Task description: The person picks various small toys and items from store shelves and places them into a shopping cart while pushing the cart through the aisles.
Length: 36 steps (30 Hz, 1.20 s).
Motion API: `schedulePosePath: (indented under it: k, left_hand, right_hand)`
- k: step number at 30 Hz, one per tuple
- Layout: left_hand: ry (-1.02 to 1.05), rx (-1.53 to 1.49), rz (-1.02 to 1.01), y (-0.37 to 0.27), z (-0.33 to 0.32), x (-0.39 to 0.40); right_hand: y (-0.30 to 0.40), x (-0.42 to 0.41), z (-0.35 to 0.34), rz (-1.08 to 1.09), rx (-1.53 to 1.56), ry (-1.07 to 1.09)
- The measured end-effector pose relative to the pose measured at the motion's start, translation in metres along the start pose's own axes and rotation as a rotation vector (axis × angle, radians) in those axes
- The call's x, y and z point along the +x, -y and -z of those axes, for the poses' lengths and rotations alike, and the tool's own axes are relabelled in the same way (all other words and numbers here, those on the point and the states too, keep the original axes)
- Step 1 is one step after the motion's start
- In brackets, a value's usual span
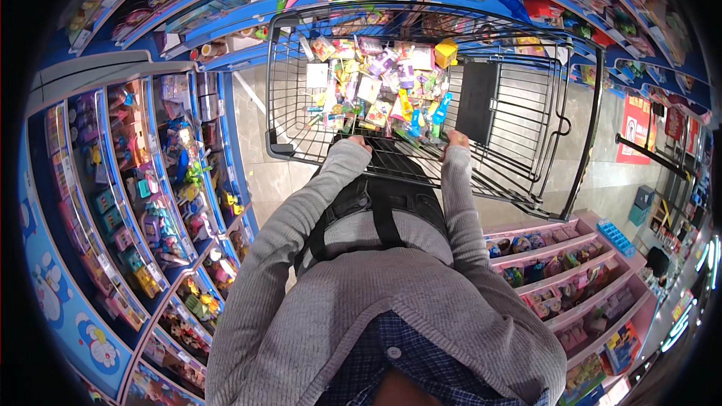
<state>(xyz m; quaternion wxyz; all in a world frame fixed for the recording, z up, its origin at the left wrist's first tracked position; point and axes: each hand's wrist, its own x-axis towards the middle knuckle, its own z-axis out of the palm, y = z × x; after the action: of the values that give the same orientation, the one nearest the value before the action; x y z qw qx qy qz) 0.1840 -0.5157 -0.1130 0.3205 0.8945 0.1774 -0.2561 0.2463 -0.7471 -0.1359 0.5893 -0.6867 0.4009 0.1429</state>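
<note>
A black wire shopping cart point(522, 118) stands sideways before me, its handle bar at the right. Small packaged toys and goods point(369, 90) lie heaped in its left part, with a yellow box point(445, 53) at the back and blue and yellow plastic pieces nearer me. My left hand point(360, 143) is at the cart's near top rim, its fingers curled and partly hidden by the sleeve. My right hand point(456, 140) is at the same near side, beside a blue plastic piece point(441, 108). Whether either hand grips the wire is unclear.
Blue shelves point(194, 237) full of small toys stand at the left, and more shelves point(395, 8) run behind the cart. Pink tiered shelves point(558, 287) with small goods are at the lower right. Tiled floor point(271, 180) shows around the cart.
</note>
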Motion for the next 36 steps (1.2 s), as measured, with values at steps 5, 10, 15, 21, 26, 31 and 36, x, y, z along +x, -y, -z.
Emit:
schedulePosePath:
  k: [5, 10, 15, 21, 26, 31, 36]
  left_hand:
    - [-0.198, -0.164, -0.091, 0.03, -0.004, 0.015]
    - [-0.265, -0.257, -0.11, 0.048, 0.002, 0.014]
    - [-0.146, -0.169, 0.004, 0.04, 0.024, 0.004]
    - [-0.196, -0.096, -0.002, 0.028, 0.031, 0.002]
    - [-0.189, -0.088, 0.01, 0.025, 0.033, 0.002]
    - [-0.188, -0.053, 0.022, 0.026, 0.032, 0.003]
    - [-0.193, -0.055, -0.019, 0.028, 0.032, 0.003]
  right_hand:
    - [0.021, -0.037, 0.036, 0.179, -0.334, 0.072]
    - [0.017, -0.063, 0.039, 0.535, -0.72, 0.028]
    - [0.023, -0.066, 0.027, 0.536, -0.763, -0.063]
    - [0.027, -0.069, 0.024, 0.557, -0.769, -0.088]
    - [0.029, -0.073, 0.023, 0.58, -0.732, -0.111]
    - [0.024, -0.069, 0.023, 0.584, -0.752, -0.126]
    - [0.024, -0.068, 0.023, 0.579, -0.766, -0.131]
